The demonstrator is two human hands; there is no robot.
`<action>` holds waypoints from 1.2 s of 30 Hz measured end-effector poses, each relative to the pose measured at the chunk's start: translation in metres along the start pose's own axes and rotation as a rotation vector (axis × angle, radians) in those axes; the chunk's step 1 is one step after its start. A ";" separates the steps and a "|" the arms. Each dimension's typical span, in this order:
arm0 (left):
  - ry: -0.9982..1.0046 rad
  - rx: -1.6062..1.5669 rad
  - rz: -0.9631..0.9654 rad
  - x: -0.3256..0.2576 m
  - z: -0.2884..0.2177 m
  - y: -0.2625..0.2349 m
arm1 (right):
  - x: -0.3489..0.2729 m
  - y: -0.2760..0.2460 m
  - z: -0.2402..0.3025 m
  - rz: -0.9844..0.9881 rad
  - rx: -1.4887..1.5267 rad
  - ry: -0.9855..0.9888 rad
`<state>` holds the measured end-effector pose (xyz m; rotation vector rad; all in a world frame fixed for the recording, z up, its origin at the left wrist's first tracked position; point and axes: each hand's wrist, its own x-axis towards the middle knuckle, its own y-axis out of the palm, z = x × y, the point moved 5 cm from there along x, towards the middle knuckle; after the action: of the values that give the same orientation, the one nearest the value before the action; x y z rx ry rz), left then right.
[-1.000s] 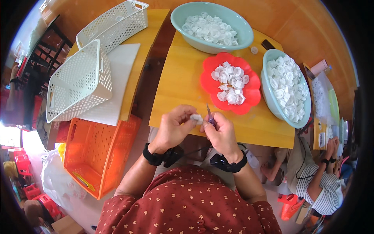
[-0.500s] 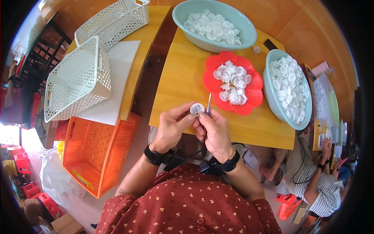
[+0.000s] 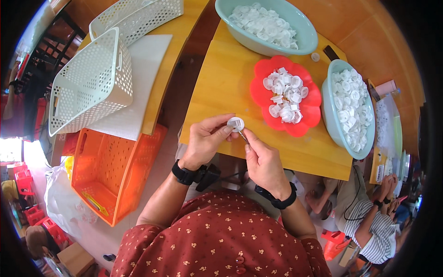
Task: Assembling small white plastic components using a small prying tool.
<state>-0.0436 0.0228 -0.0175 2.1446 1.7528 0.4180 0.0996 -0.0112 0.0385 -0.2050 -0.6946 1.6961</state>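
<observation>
Your left hand (image 3: 206, 142) grasps a small white cap (image 3: 236, 123) by its edge, thumb and fingers pinched on it, out over the near edge of the desk (image 3: 212, 78). Your right hand (image 3: 267, 168) is closed around a thin tool (image 3: 243, 136), most of its handle hidden by your fingers.

The change is in your right hand. Half a second ago its thumb was up against the cap and the tool pointed away past it; now that hand has drawn lower and to the right, and the tool slants up and left, its tip at the cap's lower edge. You have also turned the cap so that its round face, with a squarish raised part, looks up at you. As I judge it, the tool has gone from merely being carried to being brought to bear on the cap. Whether the tip presses in or only touches is too small to tell.

Beyond your hands, the red flower-shaped dish (image 3: 263, 74) holds a heap of similar white pieces (image 3: 286, 87). One pale green basin (image 3: 240, 34) stands behind it and another basin (image 3: 328, 104) to its right, both full of white pieces.
</observation>
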 end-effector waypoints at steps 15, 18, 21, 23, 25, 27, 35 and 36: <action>-0.007 0.036 0.021 0.002 -0.001 0.002 | 0.007 -0.005 -0.001 0.130 0.043 0.103; -0.009 0.040 0.012 0.002 -0.001 0.000 | 0.006 -0.002 0.000 0.161 -0.062 0.106; -0.014 0.023 0.013 0.002 -0.001 0.002 | 0.006 -0.002 -0.005 0.134 -0.033 0.075; -0.011 0.005 0.018 0.003 -0.002 0.003 | 0.006 -0.002 -0.007 0.130 -0.023 0.077; -0.010 -0.001 0.022 0.003 -0.003 0.003 | 0.005 -0.001 -0.011 0.127 -0.011 0.077; -0.003 -0.003 0.025 0.002 -0.003 0.003 | 0.003 0.002 -0.020 0.158 0.165 0.171; 0.004 0.050 0.013 0.002 -0.002 0.004 | 0.007 -0.003 -0.017 0.213 0.223 0.302; -0.001 0.063 0.007 0.002 -0.002 0.004 | 0.007 -0.006 -0.014 0.204 0.134 0.262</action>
<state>-0.0401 0.0245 -0.0139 2.1936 1.7810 0.3685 0.1094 0.0004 0.0321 -0.4069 -0.3738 1.8602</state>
